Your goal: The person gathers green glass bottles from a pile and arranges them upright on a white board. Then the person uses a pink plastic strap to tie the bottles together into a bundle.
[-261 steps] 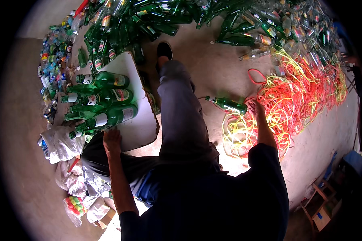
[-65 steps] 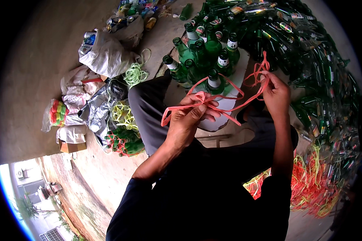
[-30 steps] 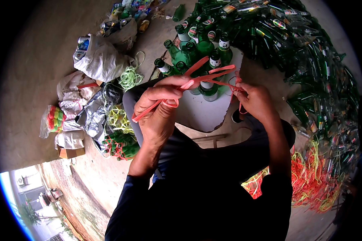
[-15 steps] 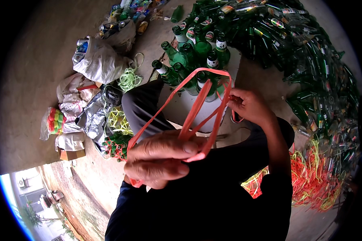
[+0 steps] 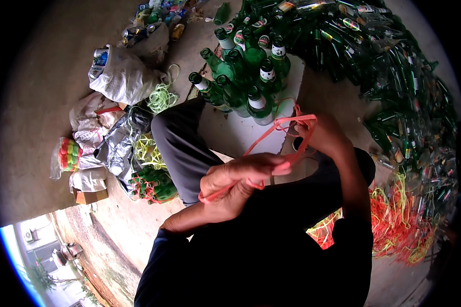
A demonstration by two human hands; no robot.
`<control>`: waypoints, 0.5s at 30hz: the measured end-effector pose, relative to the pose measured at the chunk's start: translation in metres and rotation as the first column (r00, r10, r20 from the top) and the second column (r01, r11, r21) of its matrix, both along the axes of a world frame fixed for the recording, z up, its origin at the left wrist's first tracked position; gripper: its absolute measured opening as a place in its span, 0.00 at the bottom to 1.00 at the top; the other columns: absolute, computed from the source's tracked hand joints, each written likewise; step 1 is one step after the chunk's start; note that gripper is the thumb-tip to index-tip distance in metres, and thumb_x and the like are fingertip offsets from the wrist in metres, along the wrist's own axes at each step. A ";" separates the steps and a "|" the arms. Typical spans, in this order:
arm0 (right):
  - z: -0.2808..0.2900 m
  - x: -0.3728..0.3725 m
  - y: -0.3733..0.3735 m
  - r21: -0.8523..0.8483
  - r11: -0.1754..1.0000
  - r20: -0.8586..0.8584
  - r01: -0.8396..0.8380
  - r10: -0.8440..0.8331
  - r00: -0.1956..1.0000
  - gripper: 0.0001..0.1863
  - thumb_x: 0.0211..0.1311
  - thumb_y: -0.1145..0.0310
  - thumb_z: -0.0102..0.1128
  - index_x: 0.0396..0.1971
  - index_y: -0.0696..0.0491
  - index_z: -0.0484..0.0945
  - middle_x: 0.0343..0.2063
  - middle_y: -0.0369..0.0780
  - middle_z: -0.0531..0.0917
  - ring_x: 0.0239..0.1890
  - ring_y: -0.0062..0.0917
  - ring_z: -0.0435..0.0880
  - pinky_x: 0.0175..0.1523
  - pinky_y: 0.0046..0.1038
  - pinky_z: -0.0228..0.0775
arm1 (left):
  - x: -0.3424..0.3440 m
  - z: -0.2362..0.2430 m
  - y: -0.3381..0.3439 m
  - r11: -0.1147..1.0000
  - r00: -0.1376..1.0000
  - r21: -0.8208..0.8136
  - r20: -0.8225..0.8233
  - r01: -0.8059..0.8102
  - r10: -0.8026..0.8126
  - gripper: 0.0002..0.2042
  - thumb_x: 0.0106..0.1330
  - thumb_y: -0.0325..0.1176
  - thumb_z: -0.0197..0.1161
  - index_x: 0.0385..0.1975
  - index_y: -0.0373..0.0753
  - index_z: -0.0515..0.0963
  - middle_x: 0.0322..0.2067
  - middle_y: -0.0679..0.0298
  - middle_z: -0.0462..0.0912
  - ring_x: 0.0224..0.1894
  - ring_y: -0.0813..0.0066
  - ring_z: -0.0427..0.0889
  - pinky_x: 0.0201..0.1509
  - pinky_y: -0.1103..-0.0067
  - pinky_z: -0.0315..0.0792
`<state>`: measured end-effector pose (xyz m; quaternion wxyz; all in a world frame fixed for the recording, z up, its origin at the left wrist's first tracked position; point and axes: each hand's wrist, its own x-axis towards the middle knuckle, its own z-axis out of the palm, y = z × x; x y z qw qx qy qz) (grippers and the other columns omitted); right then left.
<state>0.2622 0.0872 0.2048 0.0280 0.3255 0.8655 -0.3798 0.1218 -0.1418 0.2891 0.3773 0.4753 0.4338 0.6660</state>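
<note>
Red plastic strapping (image 5: 264,135) runs in loose loops between my hands. My left hand (image 5: 230,187) is closed on it, low over my lap, with the strap wound around the fingers. My right hand (image 5: 320,134), higher and farther right, pinches the strap near the board's edge. Several green glass bottles (image 5: 258,108) stand upright, grouped on a white board (image 5: 223,138) just beyond the loops, between my bent legs.
A large heap of loose bottles (image 5: 394,92) curves around the right, beside tangled red and yellow straps (image 5: 394,220). At left lie white sacks (image 5: 123,77), bags of rubbish (image 5: 87,123), pale green cord (image 5: 161,94) and a strapped bottle bundle (image 5: 153,187).
Bottles that lay on the board earlier stand upright; my right hand has exchanged a bottle for strapping. Over the last half second my left hand moved rightward and the loop dropped from before the bottles.
</note>
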 end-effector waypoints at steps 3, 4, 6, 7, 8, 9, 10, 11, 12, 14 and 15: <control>-0.018 0.011 0.006 -0.065 0.988 0.050 0.138 -0.135 0.990 0.10 0.64 0.68 0.63 0.41 0.57 0.83 0.28 0.46 0.86 0.29 0.33 0.86 0.37 0.33 0.75 | 0.004 -0.029 0.014 0.974 0.957 -0.135 0.202 -0.182 0.207 0.11 0.76 0.32 0.57 0.48 0.31 0.73 0.47 0.43 0.83 0.45 0.48 0.88 0.50 0.59 0.83; -0.027 0.015 0.008 -0.095 0.979 0.034 0.179 -0.177 0.984 0.10 0.64 0.67 0.63 0.41 0.57 0.83 0.28 0.46 0.86 0.30 0.34 0.86 0.38 0.33 0.75 | 0.000 -0.040 0.019 0.970 0.941 -0.171 0.261 -0.173 0.214 0.11 0.76 0.31 0.57 0.50 0.30 0.72 0.46 0.45 0.84 0.43 0.51 0.89 0.44 0.64 0.84; -0.015 0.014 0.005 -0.040 0.988 -0.056 0.149 -0.151 0.987 0.10 0.64 0.66 0.62 0.40 0.55 0.84 0.29 0.47 0.85 0.32 0.40 0.86 0.40 0.37 0.77 | -0.007 -0.058 0.019 0.934 0.937 -0.294 0.218 -0.204 0.274 0.10 0.76 0.31 0.56 0.50 0.32 0.72 0.46 0.48 0.84 0.37 0.57 0.89 0.35 0.72 0.82; -0.010 0.015 0.003 -0.008 0.990 -0.099 0.141 -0.141 0.985 0.10 0.63 0.65 0.61 0.39 0.53 0.84 0.29 0.48 0.85 0.33 0.43 0.86 0.41 0.40 0.77 | -0.010 -0.065 0.020 0.913 0.935 -0.356 0.208 -0.200 0.286 0.10 0.76 0.31 0.57 0.51 0.33 0.72 0.46 0.48 0.85 0.35 0.59 0.89 0.32 0.75 0.80; -0.013 0.015 0.005 0.054 0.993 -0.062 0.104 -0.101 0.993 0.10 0.63 0.65 0.61 0.40 0.54 0.84 0.29 0.48 0.85 0.33 0.43 0.86 0.41 0.40 0.77 | -0.013 -0.071 0.020 0.903 0.929 -0.389 0.234 -0.181 0.287 0.10 0.76 0.31 0.57 0.51 0.33 0.72 0.45 0.49 0.85 0.34 0.60 0.89 0.31 0.76 0.78; -0.019 0.015 0.010 0.116 0.991 -0.022 0.064 -0.062 0.998 0.10 0.63 0.65 0.61 0.41 0.54 0.84 0.28 0.48 0.85 0.33 0.43 0.86 0.41 0.40 0.77 | -0.016 -0.077 0.020 0.893 0.922 -0.421 0.260 -0.161 0.288 0.10 0.76 0.31 0.58 0.51 0.33 0.73 0.45 0.49 0.85 0.33 0.62 0.89 0.29 0.77 0.76; -0.021 0.014 0.011 0.174 0.984 0.020 0.021 -0.025 0.999 0.10 0.63 0.66 0.62 0.41 0.54 0.83 0.28 0.47 0.85 0.33 0.44 0.86 0.41 0.40 0.77 | -0.018 -0.081 0.019 0.881 0.913 -0.451 0.286 -0.140 0.291 0.11 0.75 0.32 0.58 0.51 0.33 0.73 0.45 0.49 0.85 0.32 0.63 0.89 0.28 0.78 0.74; -0.021 0.014 0.011 0.189 0.982 0.018 0.007 -0.010 1.000 0.10 0.63 0.66 0.62 0.41 0.54 0.84 0.28 0.47 0.85 0.33 0.44 0.86 0.41 0.40 0.77 | -0.019 -0.083 0.019 0.875 0.906 -0.467 0.303 -0.129 0.295 0.11 0.75 0.32 0.59 0.50 0.34 0.73 0.44 0.50 0.85 0.32 0.64 0.88 0.28 0.79 0.73; -0.019 0.014 0.010 0.203 0.979 0.015 -0.007 0.004 1.000 0.10 0.63 0.66 0.63 0.40 0.54 0.84 0.28 0.47 0.85 0.33 0.44 0.86 0.41 0.40 0.77 | -0.021 -0.084 0.018 0.868 0.899 -0.482 0.321 -0.117 0.299 0.11 0.75 0.33 0.59 0.50 0.34 0.74 0.43 0.51 0.86 0.31 0.65 0.88 0.27 0.79 0.72; -0.016 0.013 0.010 0.212 0.977 0.036 -0.033 0.026 0.999 0.10 0.62 0.66 0.64 0.39 0.55 0.84 0.28 0.47 0.86 0.33 0.44 0.86 0.41 0.41 0.77 | -0.021 -0.089 0.016 0.854 0.885 -0.510 0.345 -0.101 0.312 0.11 0.74 0.35 0.61 0.48 0.34 0.76 0.42 0.53 0.86 0.30 0.67 0.88 0.27 0.80 0.71; -0.015 0.011 0.010 0.205 0.978 0.059 -0.044 0.032 0.998 0.10 0.62 0.65 0.64 0.39 0.55 0.84 0.28 0.46 0.86 0.33 0.43 0.86 0.41 0.41 0.77 | -0.021 -0.093 0.015 0.845 0.880 -0.525 0.352 -0.096 0.319 0.12 0.74 0.36 0.62 0.46 0.34 0.77 0.41 0.55 0.87 0.30 0.68 0.88 0.27 0.81 0.70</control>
